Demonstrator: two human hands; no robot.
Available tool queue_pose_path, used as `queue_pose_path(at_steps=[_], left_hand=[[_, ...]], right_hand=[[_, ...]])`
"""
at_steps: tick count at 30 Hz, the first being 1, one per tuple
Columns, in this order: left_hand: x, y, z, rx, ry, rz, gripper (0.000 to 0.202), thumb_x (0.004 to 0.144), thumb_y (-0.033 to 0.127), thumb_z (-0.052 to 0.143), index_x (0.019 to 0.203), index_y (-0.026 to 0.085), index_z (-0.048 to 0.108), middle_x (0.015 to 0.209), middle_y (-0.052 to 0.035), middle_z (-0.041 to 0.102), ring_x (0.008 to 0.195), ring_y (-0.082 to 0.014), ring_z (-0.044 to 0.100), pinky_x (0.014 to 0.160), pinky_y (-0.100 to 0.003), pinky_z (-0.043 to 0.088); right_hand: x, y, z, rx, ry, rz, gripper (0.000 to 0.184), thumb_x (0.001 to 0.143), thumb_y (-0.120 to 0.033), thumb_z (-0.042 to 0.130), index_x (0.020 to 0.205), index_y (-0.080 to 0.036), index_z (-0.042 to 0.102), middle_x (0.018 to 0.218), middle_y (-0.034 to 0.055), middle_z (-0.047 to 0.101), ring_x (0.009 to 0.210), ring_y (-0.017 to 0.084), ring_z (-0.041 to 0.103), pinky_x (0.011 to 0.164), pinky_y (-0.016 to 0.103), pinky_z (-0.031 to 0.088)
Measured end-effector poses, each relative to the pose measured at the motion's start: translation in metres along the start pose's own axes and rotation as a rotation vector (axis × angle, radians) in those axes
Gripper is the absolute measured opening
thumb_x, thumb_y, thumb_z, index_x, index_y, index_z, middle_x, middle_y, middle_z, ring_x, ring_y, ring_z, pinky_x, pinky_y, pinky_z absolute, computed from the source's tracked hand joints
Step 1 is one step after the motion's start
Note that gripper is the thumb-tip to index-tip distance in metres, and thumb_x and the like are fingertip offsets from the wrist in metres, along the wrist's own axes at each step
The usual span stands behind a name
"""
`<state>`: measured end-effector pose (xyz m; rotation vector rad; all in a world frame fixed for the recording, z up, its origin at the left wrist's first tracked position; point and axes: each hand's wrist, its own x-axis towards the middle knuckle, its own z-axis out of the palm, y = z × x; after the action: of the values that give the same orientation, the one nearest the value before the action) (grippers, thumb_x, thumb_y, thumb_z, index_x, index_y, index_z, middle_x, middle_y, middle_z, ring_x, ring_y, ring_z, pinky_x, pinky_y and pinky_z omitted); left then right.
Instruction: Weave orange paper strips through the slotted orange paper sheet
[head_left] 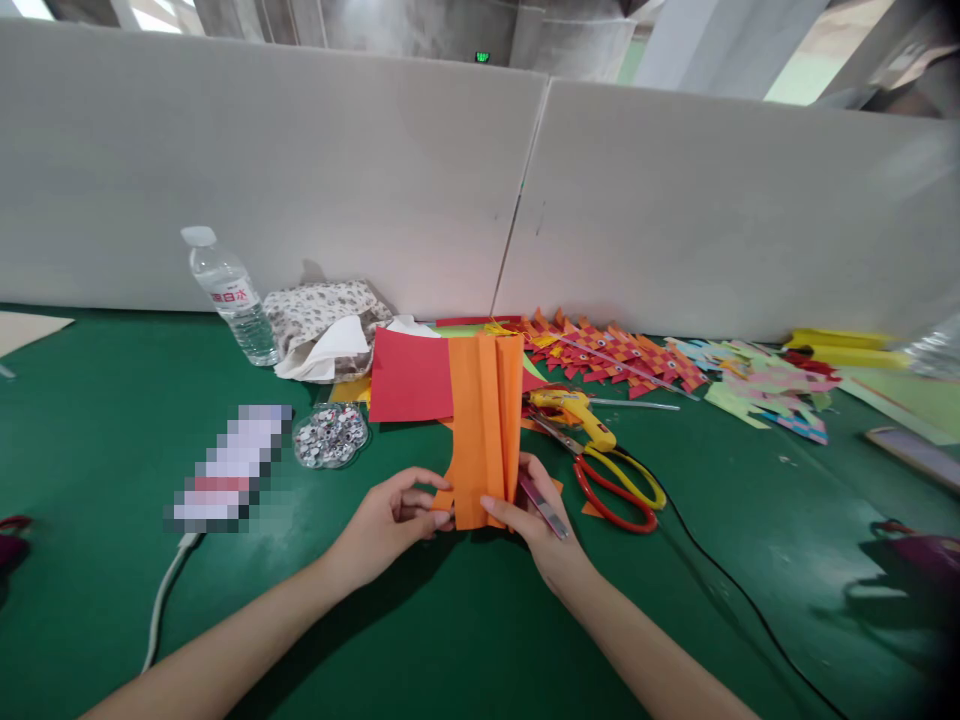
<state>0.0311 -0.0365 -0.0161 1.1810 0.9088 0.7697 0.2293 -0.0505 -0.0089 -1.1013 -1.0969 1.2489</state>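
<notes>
A folded orange paper [484,425] stands on end over the green table, creased lengthwise into several pleats. My left hand [390,520] pinches its lower left corner with fingers closed. My right hand [536,515] grips the lower right edge, thumb across the front. A small metal blade or ruler [544,507] lies against my right palm; whether the hand holds it I cannot tell. A red sheet [409,385] lies flat just behind the orange paper.
Yellow-and-red scissors [615,480] and a yellow glue gun [577,410] with a black cord lie to the right. Woven paper fish [615,360] line the partition. A tub of googly eyes [330,435], a water bottle [229,295] and a cloth pouch [322,310] sit left.
</notes>
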Motion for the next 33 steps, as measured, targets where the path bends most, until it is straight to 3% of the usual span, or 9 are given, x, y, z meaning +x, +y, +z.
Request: queue_pose_path(at_steps=[3,6,12,17,21,27,30,31,33], left_hand=[[0.001,0.001,-0.001,-0.028,0.020,0.000,0.032,0.075,0.031,0.071,0.099,0.017,0.056,0.077,-0.0001,0.066,0.070,-0.0116,0.063,0.063,-0.021,0.048],[0.002,0.004,0.000,-0.033,0.037,0.034,0.026,0.074,0.033,0.071,0.087,0.014,0.059,0.077,-0.0002,0.064,0.066,-0.0086,0.059,0.062,-0.019,0.046],[0.002,0.006,-0.001,-0.088,0.080,0.062,0.032,0.068,0.031,0.077,0.071,0.015,0.050,0.061,0.0046,0.058,0.054,-0.0070,0.055,0.054,-0.018,0.044],[-0.001,0.009,-0.003,-0.092,0.089,0.104,0.029,0.070,0.031,0.075,0.073,0.016,0.050,0.065,0.0018,0.063,0.065,-0.0136,0.065,0.056,-0.020,0.048],[-0.007,0.016,-0.005,0.025,0.140,0.242,0.016,0.074,0.030,0.072,0.076,0.016,0.064,0.076,-0.0029,0.070,0.069,-0.0141,0.066,0.063,-0.023,0.052],[-0.006,0.022,-0.017,0.058,0.341,0.269,0.020,0.078,0.032,0.068,0.094,0.021,0.073,0.103,-0.0064,0.071,0.098,-0.0229,0.065,0.081,-0.029,0.054],[-0.006,0.019,-0.024,0.069,0.461,0.505,0.045,0.083,0.030,0.063,0.127,0.031,0.055,0.138,-0.0022,0.049,0.124,-0.0251,0.047,0.091,-0.031,0.050],[-0.008,0.017,-0.024,0.101,0.507,0.590,0.054,0.083,0.028,0.062,0.134,0.033,0.046,0.146,-0.0009,0.039,0.129,-0.0259,0.042,0.095,-0.032,0.047],[-0.011,0.013,-0.021,0.225,0.532,0.633,0.067,0.083,0.025,0.063,0.142,0.033,0.034,0.151,-0.0014,0.027,0.133,-0.0278,0.035,0.104,-0.034,0.039]], right_hand=[[0.001,0.000,-0.001,0.017,-0.021,-0.010,0.038,0.069,-0.024,0.075,0.101,-0.025,0.055,0.101,0.0010,0.065,0.098,0.022,0.061,0.086,0.036,0.049],[0.000,-0.002,0.000,0.022,-0.051,-0.003,0.039,0.070,-0.025,0.075,0.103,-0.025,0.055,0.104,0.0016,0.064,0.101,0.022,0.060,0.088,0.036,0.049],[-0.001,-0.004,0.001,-0.004,-0.109,0.004,0.033,0.072,-0.028,0.074,0.099,-0.025,0.057,0.101,0.0014,0.065,0.098,0.023,0.061,0.087,0.036,0.049],[0.001,-0.006,-0.001,-0.004,0.060,-0.016,0.031,0.072,-0.030,0.074,0.097,-0.024,0.057,0.096,0.0022,0.068,0.091,0.023,0.064,0.080,0.035,0.051],[0.005,-0.007,-0.008,0.022,0.275,-0.114,0.039,0.069,-0.034,0.074,0.103,-0.023,0.057,0.102,0.0051,0.068,0.095,0.027,0.063,0.083,0.041,0.049],[0.008,-0.010,-0.019,0.003,0.395,-0.188,0.038,0.072,-0.035,0.071,0.105,-0.023,0.055,0.105,0.0061,0.066,0.097,0.028,0.062,0.083,0.043,0.049],[0.009,-0.010,-0.019,0.005,0.413,-0.194,0.039,0.072,-0.035,0.070,0.106,-0.023,0.054,0.106,0.0077,0.065,0.097,0.028,0.062,0.081,0.043,0.049],[0.008,-0.010,-0.019,0.008,0.419,-0.194,0.041,0.072,-0.035,0.070,0.107,-0.022,0.054,0.106,0.0081,0.065,0.097,0.029,0.062,0.081,0.043,0.049],[0.008,-0.010,-0.019,0.019,0.423,-0.193,0.043,0.071,-0.035,0.071,0.109,-0.022,0.054,0.106,0.0084,0.065,0.096,0.029,0.062,0.081,0.043,0.049]])
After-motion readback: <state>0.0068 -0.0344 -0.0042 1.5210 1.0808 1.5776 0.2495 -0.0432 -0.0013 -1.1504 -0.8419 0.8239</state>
